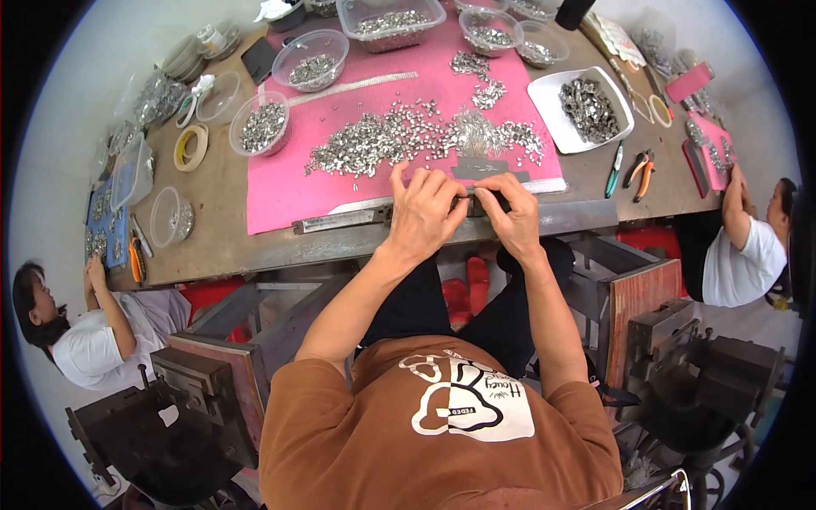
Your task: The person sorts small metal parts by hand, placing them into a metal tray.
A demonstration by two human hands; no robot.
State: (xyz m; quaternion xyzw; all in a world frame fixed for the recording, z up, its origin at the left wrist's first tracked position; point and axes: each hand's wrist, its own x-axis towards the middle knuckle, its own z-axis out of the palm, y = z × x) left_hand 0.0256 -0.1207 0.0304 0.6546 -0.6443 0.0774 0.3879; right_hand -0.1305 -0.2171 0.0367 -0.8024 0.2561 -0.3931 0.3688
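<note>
At the table's front edge, my left hand [425,208] and my right hand [512,212] work close together over a narrow metal bar [340,220]. The fingers of each are bent, with thumb and fingertips pinched in; whatever they hold is too small or hidden to name. Just beyond them, on a pink mat [285,197], lie dark grey flat pieces [480,167]. A wide heap of small shiny metal pieces [374,144] spreads to the left, and thin silvery pins [478,132] lie in a pile behind the grey pieces.
A white dish [557,127] of metal parts and orange-handled pliers [648,176] are at right. Clear plastic bowls [259,123] of parts stand left and behind; a tape roll [180,151] lies left. One person [93,331] sits at each side. Dark metal machines [183,399] flank me.
</note>
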